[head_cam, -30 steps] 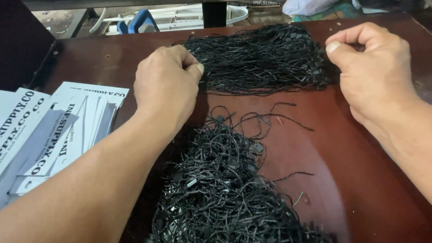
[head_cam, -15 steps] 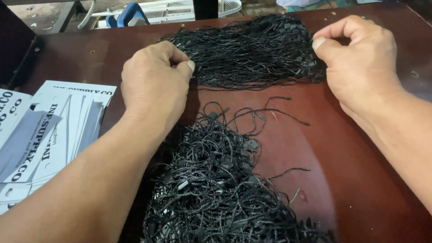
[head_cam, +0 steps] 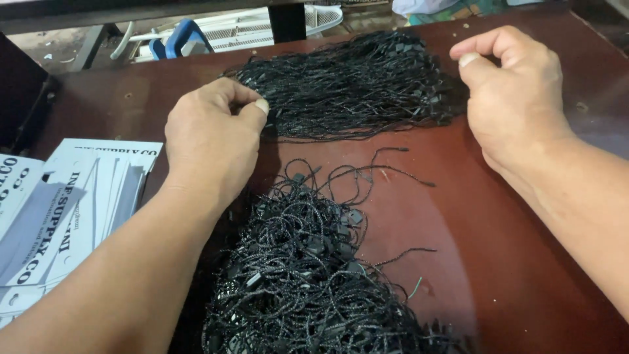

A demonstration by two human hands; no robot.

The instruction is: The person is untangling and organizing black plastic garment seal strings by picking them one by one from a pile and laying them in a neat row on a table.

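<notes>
A straightened bundle of black tag strings (head_cam: 357, 85) lies across the far part of the dark red table (head_cam: 498, 216). My left hand (head_cam: 213, 141) rests at the bundle's left end, thumb and fingers pinched on the strings there. My right hand (head_cam: 511, 92) sits at the right end, fingers curled and pinched on that end. Nearer to me lies a loose tangled heap of black strings (head_cam: 308, 282) with small plastic clasps, close to my left forearm.
A fanned stack of white and grey printed cards (head_cam: 59, 216) lies on the left part of the table. Beyond the far edge are a white wire rack (head_cam: 262, 29) and a blue object (head_cam: 177, 42). A dark object (head_cam: 19, 92) stands at the far left.
Both hands stay on the ends of the straight bundle. The view has shifted slightly, so the hands and bundle sit a little further left in the picture.
</notes>
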